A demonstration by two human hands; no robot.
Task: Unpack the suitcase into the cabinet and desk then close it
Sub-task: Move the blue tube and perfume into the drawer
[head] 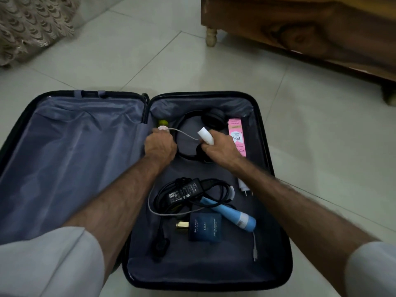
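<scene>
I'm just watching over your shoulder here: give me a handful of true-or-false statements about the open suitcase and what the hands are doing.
1. The suitcase lies open on the floor. True.
2. The right hand holds a white tube. True.
3. The headphones lie outside the suitcase. False: they lie inside it, at its far end.
4. The pink box lies along the right wall. True.
5. The blue perfume bottle is in the left hand. False: it lies in the suitcase, near the black charger.
</scene>
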